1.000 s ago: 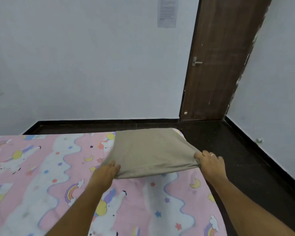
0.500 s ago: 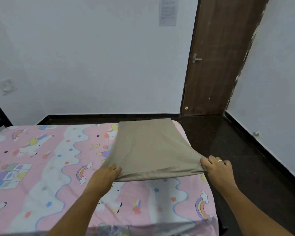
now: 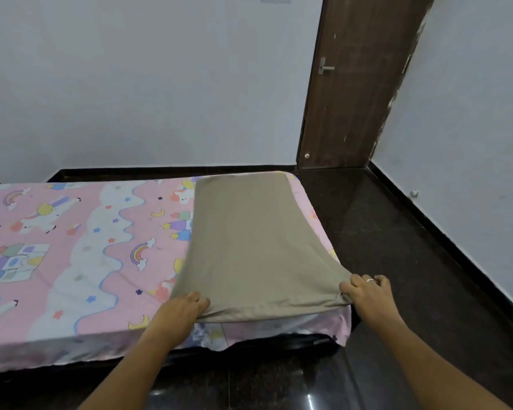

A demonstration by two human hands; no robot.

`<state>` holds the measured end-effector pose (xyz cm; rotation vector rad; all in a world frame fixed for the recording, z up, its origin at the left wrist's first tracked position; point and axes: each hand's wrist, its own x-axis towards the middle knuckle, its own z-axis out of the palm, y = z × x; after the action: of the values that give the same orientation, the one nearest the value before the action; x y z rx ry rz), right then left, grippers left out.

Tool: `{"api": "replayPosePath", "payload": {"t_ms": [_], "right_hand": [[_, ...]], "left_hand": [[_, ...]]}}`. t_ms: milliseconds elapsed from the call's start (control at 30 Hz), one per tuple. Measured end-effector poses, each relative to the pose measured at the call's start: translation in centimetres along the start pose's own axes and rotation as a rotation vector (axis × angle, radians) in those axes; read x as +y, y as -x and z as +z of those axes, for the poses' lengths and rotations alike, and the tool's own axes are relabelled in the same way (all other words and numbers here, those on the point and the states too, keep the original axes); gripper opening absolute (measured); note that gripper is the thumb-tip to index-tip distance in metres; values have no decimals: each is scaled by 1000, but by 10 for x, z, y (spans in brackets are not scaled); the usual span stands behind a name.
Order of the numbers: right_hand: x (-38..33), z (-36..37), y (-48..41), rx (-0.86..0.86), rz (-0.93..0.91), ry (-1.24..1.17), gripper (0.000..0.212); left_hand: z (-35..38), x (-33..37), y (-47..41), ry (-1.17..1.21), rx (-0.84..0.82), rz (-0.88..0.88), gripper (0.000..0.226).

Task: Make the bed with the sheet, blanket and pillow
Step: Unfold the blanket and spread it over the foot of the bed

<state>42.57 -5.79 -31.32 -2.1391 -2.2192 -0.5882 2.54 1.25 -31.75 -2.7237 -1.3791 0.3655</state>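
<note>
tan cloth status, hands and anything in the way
Left hand and right hand each grip a near corner of the tan cloth. Cloth spread over pink sheet, right end. Nothing blocking seen.

- One tan rectangular cloth (image 3: 255, 247).
- One pink cartoon-printed bed sheet (image 3: 80, 261).
- Two hands: left hand (image 3: 178, 312), right hand (image 3: 367, 294).
- One dark brown wooden door (image 3: 359, 84).
- One silver finger ring (image 3: 370, 280).

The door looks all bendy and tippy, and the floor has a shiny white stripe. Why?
In the head view the wide-angle lens bends things near the edges, so the door leans; in the same head view the glossy dark floor shows a bright streak of glare near the bottom; the tan cloth gripped by the left hand and right hand looks sharp there, not blurred.
</note>
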Motion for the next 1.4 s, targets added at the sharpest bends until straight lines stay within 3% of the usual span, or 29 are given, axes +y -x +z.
{"api": "replayPosePath", "payload": {"t_ms": [67,167,333,700,900,1133,1400], "right_hand": [[-2,7,15,-163,-15,2,20],[0,21,31,-336,1,5,52],[-5,21,54,-529,-78,113,22],[-25,53,79,-919,-46,44,38],[-32,65,86,-974,51,-32,40],[-24,50,70,-991,131,-193,42],[-18,29,50,-935,176,-356,48]], "left_hand": [[9,10,11,22,-70,-17,32],[16,26,24,20,-173,-2,34],[35,40,32,-4,-230,21,36],[86,69,40,-169,-435,29,32],[94,84,35,-175,-519,-5,31],[75,95,14,187,-507,-67,16],[41,119,-15,427,-399,-91,20]]}}
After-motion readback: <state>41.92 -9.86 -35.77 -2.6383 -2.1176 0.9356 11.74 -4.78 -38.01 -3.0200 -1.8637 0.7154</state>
